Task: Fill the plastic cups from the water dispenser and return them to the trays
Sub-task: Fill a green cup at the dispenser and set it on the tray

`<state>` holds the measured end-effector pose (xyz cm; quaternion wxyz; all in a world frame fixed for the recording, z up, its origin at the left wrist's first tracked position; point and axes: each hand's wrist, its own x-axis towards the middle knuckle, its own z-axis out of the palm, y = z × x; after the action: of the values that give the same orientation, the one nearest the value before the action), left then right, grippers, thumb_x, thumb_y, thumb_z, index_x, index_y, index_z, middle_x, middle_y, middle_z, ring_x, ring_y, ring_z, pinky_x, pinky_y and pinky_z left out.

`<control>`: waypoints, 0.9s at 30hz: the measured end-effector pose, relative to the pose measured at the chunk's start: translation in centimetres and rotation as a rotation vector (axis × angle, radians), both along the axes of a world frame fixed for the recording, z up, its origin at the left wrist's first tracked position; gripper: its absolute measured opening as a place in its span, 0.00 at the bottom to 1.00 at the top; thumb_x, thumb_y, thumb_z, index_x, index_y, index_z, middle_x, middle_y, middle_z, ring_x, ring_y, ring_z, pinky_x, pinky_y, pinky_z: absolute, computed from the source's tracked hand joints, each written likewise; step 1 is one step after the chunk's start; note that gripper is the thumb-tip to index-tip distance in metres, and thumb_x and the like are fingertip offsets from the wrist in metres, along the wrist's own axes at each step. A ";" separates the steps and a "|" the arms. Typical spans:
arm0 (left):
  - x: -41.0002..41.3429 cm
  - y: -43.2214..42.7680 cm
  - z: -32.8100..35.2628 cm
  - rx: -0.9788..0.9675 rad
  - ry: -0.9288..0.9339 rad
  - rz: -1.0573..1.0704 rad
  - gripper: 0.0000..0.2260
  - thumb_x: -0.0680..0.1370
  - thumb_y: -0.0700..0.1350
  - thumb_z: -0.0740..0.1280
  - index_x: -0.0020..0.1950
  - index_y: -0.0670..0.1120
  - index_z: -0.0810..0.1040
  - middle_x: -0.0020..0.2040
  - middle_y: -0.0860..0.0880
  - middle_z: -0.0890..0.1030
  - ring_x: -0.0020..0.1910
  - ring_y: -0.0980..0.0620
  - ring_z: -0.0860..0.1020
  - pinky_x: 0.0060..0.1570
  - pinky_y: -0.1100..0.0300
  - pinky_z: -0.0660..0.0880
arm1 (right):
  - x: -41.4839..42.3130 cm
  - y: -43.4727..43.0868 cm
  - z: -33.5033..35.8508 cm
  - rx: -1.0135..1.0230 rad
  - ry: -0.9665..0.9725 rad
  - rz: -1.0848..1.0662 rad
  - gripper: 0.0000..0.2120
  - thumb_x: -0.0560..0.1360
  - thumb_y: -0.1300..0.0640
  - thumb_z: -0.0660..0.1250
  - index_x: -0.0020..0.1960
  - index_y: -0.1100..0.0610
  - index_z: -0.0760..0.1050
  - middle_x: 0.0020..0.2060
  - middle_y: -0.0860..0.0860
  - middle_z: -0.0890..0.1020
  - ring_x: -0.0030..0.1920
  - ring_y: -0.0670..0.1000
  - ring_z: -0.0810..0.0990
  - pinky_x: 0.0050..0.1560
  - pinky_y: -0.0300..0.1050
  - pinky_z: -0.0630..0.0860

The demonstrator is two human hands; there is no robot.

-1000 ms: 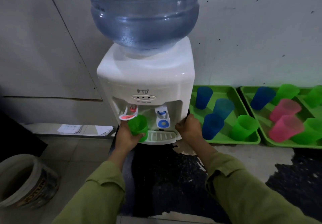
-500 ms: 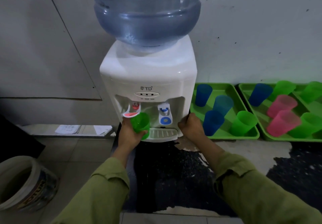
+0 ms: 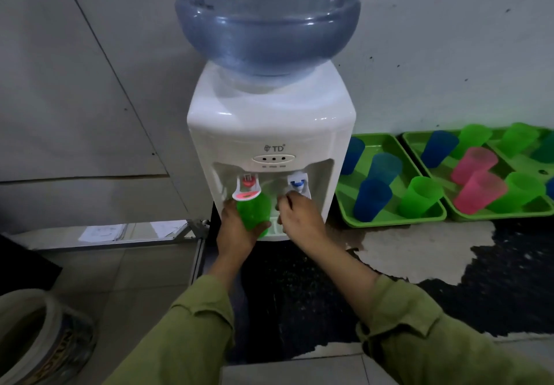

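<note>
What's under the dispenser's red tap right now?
A translucent green plastic cup, gripped by the left hand. The white drip tray below is mostly covered; water inside the cup can't be seen.

glossy white plastic dispenser (image 3: 269, 133), translucent plastic cup (image 3: 254, 209)

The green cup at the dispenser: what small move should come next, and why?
Probably slide the green cup rightward under the blue tap. The left hand holds it below the red tap, while the right hand has its fingers at the blue one.
</note>
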<state>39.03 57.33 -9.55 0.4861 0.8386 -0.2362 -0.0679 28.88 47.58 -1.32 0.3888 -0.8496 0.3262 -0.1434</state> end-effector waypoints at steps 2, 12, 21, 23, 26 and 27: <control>0.4 0.1 0.0 -0.035 0.045 -0.037 0.40 0.60 0.47 0.81 0.67 0.44 0.66 0.62 0.43 0.75 0.61 0.44 0.75 0.58 0.47 0.73 | 1.3 0.6 1.3 0.056 -0.063 0.005 0.21 0.80 0.47 0.52 0.43 0.60 0.76 0.39 0.58 0.82 0.41 0.58 0.80 0.47 0.51 0.77; 1.3 0.5 -0.5 -0.119 0.100 -0.133 0.36 0.61 0.44 0.80 0.64 0.40 0.68 0.60 0.41 0.76 0.59 0.44 0.75 0.58 0.45 0.73 | 3.4 0.4 2.5 0.101 -0.007 -0.042 0.18 0.70 0.48 0.68 0.27 0.57 0.70 0.23 0.51 0.72 0.28 0.49 0.71 0.33 0.43 0.63; 1.7 0.6 -0.7 -0.058 0.053 -0.166 0.31 0.63 0.45 0.79 0.61 0.41 0.69 0.57 0.43 0.78 0.55 0.44 0.78 0.51 0.46 0.76 | 3.9 0.1 -1.4 0.072 0.137 -0.021 0.07 0.73 0.53 0.66 0.44 0.57 0.77 0.42 0.53 0.81 0.45 0.54 0.79 0.42 0.42 0.73; 1.7 0.6 -0.9 -0.020 0.027 -0.145 0.31 0.63 0.47 0.79 0.59 0.42 0.68 0.55 0.43 0.78 0.53 0.43 0.79 0.48 0.47 0.76 | 4.3 0.1 -2.1 0.066 0.134 -0.040 0.07 0.73 0.53 0.65 0.44 0.56 0.77 0.45 0.55 0.82 0.47 0.55 0.79 0.44 0.43 0.73; 2.0 0.5 -1.1 0.011 0.015 -0.154 0.29 0.63 0.49 0.79 0.56 0.44 0.67 0.53 0.43 0.79 0.51 0.43 0.79 0.45 0.51 0.76 | 5.0 -0.1 -2.5 0.021 0.163 -0.059 0.06 0.74 0.51 0.65 0.42 0.52 0.75 0.46 0.54 0.82 0.47 0.55 0.79 0.42 0.42 0.70; 2.1 0.5 -1.2 0.010 0.020 -0.155 0.29 0.63 0.49 0.79 0.56 0.44 0.67 0.52 0.44 0.80 0.50 0.44 0.79 0.45 0.52 0.76 | 5.1 -0.2 -2.5 0.007 0.164 -0.063 0.06 0.74 0.50 0.65 0.41 0.52 0.74 0.46 0.54 0.82 0.47 0.54 0.79 0.42 0.42 0.70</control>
<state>41.13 57.87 -10.76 0.4776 0.8195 -0.2952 -0.1146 33.96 47.40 -3.82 0.3592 -0.8465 0.3839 -0.0844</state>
